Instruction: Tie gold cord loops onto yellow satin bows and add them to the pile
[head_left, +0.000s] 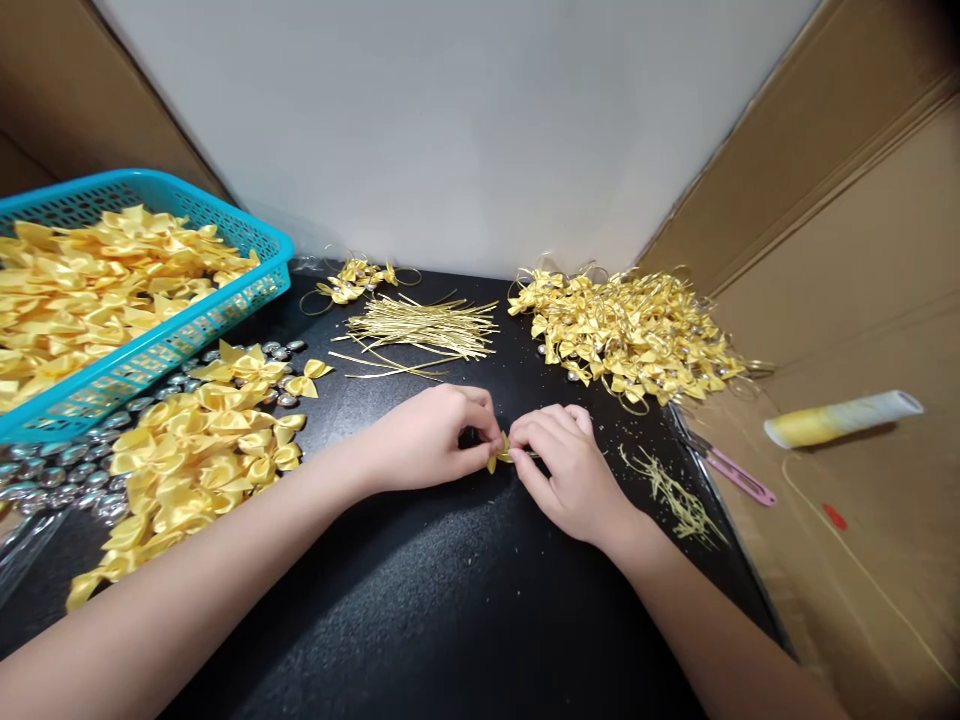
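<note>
Near the middle of the black table point(420, 600), my left hand point(442, 435) pinches a small yellow ribbon bow point(492, 462) between thumb and fingertips. My right hand point(562, 465) meets it from the other side, its fingers closed on a thin gold tie that runs at the bow. Fingertips cover most of the bow and the tie. Beyond my hands lies a bundle of gold ties point(427, 328). A heap of plain yellow bows point(202, 450) spreads beside my left forearm, with silvery beads point(67, 470) around it.
A blue basket point(281, 250) full of yellow bows stands at left. Bows with gold ties are piled point(630, 335) at back right, with a smaller cluster point(352, 280) at back. Gold scraps point(679, 500), a pink-handled cutter point(739, 475) and a yellowish roll point(844, 418) lie right. Cardboard walls flank the table.
</note>
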